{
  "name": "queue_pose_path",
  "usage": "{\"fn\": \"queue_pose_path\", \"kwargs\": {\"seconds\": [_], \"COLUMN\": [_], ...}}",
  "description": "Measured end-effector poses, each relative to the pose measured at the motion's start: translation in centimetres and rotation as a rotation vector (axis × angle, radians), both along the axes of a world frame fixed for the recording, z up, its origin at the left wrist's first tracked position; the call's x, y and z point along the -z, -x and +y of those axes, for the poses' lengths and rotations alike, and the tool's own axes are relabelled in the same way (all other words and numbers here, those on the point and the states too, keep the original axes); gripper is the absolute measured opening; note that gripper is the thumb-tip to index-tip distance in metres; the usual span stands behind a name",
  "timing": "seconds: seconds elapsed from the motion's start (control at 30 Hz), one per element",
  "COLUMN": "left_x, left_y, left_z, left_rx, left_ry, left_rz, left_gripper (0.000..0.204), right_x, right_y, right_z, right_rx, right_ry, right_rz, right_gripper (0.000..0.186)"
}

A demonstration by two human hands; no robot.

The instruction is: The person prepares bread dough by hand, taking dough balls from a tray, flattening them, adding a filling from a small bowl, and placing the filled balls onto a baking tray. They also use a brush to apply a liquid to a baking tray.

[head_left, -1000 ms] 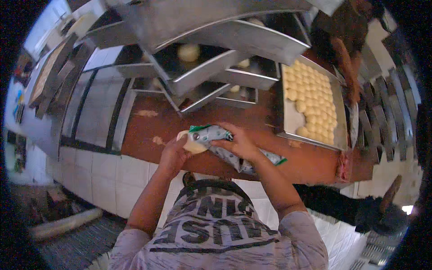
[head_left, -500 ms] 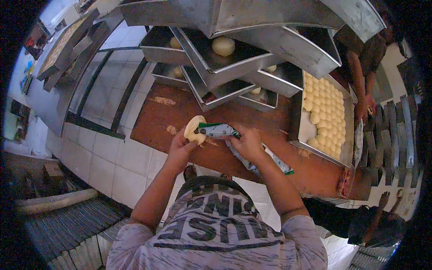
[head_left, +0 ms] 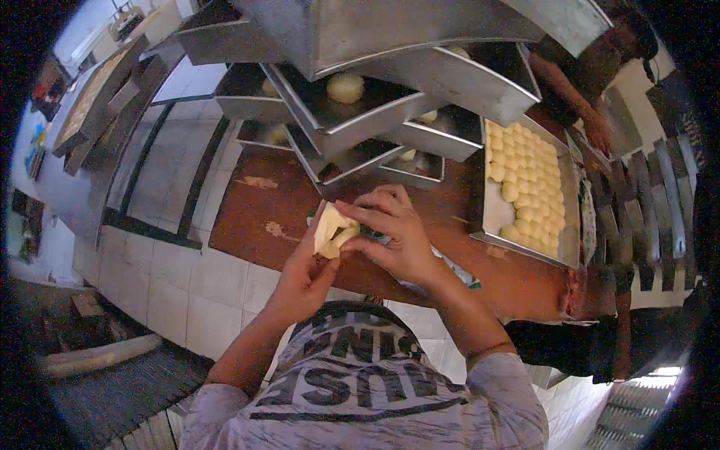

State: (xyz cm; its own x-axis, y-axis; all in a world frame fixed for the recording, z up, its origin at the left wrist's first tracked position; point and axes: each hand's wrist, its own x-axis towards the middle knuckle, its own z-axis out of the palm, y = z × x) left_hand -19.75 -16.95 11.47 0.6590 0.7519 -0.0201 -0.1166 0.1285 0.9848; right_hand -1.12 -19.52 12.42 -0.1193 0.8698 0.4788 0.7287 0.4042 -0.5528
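Over the near edge of the brown table (head_left: 262,199), my left hand (head_left: 304,279) holds a piece of pale yellow dough (head_left: 328,231), folded partway with a dark gap in its middle. The fingers and thumb of my right hand (head_left: 394,234) pinch the right edge of the same dough. Beneath my right wrist lies a white and green piping bag (head_left: 459,274), mostly hidden by the hand and forearm.
A metal tray (head_left: 517,251) of many round dough balls stands on the right. Stacked, crossed metal trays (head_left: 367,135) rise at the back, a dough ball (head_left: 345,88) in one. Another person's arm (head_left: 577,101) reaches in at the far right. More trays lean at the right edge.
My right hand has let go of the piping bag, which now lies on the table, and has taken hold of the dough's edge. The dough's opening has been drawn partly together.
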Motion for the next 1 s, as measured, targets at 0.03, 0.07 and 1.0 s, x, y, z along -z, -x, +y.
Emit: {"fn": "queue_pose_path", "kwargs": {"seconds": [0.03,0.07,1.0], "left_x": [0.0,0.0,1.8], "left_y": [-0.4,-0.7,-4.1], "left_z": [0.0,0.0,1.4], "left_rx": [0.013,0.001,-0.078], "left_ry": [-0.004,-0.275,0.631], "left_rz": [-0.008,0.105,-0.214], "left_gripper": [0.06,0.058,0.033], "right_x": [0.2,0.4,0.0], "right_y": [-0.3,-0.5,0.1], "right_z": [-0.2,-0.5,-4.2], "right_rx": [0.013,0.011,0.146], "right_ry": [-0.004,0.017,-0.201], "right_rz": [-0.008,0.127,-0.176], "right_gripper": [0.05,0.047,0.026]}}
